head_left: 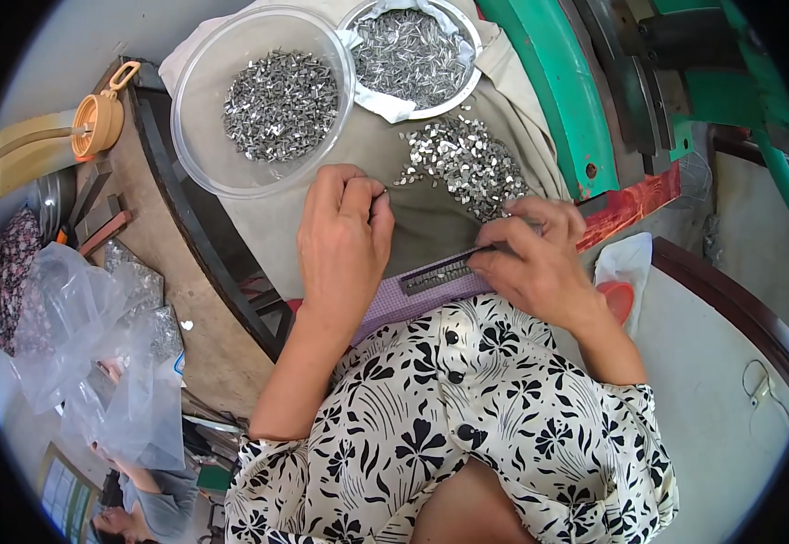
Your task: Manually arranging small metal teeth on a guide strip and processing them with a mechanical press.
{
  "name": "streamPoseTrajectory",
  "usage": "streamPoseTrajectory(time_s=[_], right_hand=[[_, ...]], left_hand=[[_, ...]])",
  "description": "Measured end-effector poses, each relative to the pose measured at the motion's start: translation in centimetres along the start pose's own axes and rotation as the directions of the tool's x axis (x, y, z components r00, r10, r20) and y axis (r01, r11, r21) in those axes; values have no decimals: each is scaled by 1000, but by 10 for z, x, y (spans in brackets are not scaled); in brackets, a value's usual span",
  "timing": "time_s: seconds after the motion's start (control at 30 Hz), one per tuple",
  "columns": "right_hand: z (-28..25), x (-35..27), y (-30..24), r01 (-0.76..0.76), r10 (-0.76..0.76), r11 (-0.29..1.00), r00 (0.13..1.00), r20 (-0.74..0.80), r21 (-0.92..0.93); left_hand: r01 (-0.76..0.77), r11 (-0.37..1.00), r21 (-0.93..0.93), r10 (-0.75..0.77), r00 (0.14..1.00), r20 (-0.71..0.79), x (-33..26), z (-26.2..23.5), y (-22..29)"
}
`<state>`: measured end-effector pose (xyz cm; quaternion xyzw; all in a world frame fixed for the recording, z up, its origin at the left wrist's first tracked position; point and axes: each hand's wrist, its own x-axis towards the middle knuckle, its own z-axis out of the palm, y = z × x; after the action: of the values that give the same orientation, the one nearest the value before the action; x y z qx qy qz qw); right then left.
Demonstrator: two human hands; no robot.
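The pile (471,163) of loose silver pieces lies on a grey-green cloth (258,227). Toward the person from the pile is a dark holder (440,275) with small metal pieces lined up along it, resting over a purple checked pad (385,304).

The right hand (530,258), at the near edge of the pile, grasps the holder's right end between thumb and fingers. The left hand (344,236) is left of the pile, above the cloth, its fingers curled and thumb near the index finger; I cannot tell whether a piece sits between them.

Beyond the pile, 2 vessels hold more metal pieces: a white bowl (430,111) just behind it and a clear tub (204,136) farther left. A green machine (557,91) stands right of the pile. Well left of it are a table (177,227) and a clear bag (77,317).
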<state>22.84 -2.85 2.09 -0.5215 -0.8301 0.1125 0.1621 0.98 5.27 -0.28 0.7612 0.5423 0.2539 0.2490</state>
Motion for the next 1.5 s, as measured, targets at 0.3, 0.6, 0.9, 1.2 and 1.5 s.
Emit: streamPoseTrajectory(time_s=[0.3, 0.6, 0.9, 1.2, 1.5], right_hand=[[2, 40, 13, -108, 109, 994, 983, -149, 10], [18, 75, 21, 39, -45, 997, 995, -84, -71], [0, 33, 27, -65, 83, 988, 988, -128, 139], [3, -15, 5, -148, 151, 987, 987, -47, 61], [6, 2, -6, -71, 68, 991, 997, 30, 112]], left_hand=[[-12, 999, -47, 14, 999, 40, -7, -7, -3], [-136, 970, -201, 163, 978, 127, -25, -12, 10], [-220, 935, -279, 290, 926, 241, -37, 2, 28], [-118, 974, -191, 141, 983, 115, -25, -5, 18], [-47, 985, -166, 53, 998, 30, -26, -24, 1]])
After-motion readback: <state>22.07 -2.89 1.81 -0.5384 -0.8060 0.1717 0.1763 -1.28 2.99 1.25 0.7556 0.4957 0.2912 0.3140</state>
